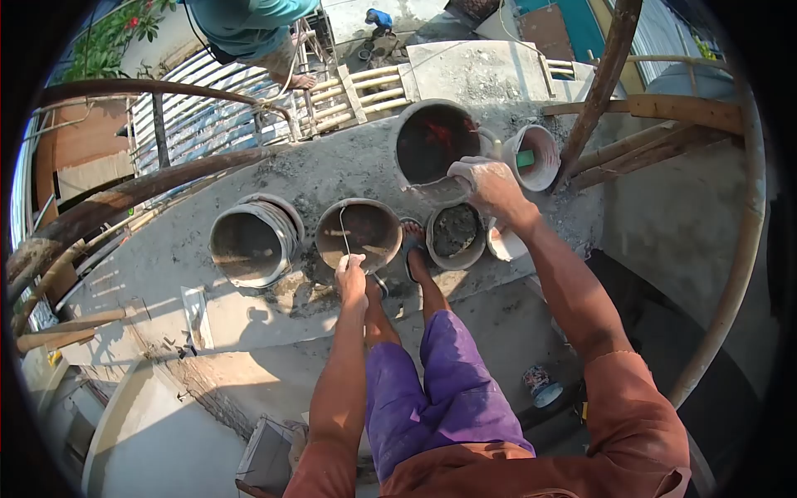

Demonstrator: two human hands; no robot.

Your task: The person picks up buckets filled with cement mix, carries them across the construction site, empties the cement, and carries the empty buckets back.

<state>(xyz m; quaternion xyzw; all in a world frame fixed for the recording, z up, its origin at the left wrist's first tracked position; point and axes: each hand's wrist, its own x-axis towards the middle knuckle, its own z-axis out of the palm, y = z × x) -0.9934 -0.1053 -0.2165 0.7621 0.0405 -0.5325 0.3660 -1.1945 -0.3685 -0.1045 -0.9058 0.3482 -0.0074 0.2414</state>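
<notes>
My left hand (350, 278) is closed around the wire handle of a bucket (388, 259) with a greyish, partly shadowed inside. That handle stands up toward me across the bucket's mouth. My right hand (494, 189) has its fingers curled over the near right rim of a larger bucket (432, 195), which has dark contents with a reddish patch. Just below the right hand, a smaller bucket (434, 251) contains grey mortar-like material. Beside it is a pale container (506, 242), partly hidden by my forearm. A whitish bucket (544, 181) with a green object (525, 158) inside stands right of the large one.
Stacked buckets (292, 228) stand at left on the dusty concrete ledge (207, 195). Wooden poles (602, 83) rise at right, and a curved pole (149, 174) crosses at left. Beyond the edge, a person in a teal shirt (249, 29) stands on bamboo scaffolding (365, 95); another person (379, 21) is lower down.
</notes>
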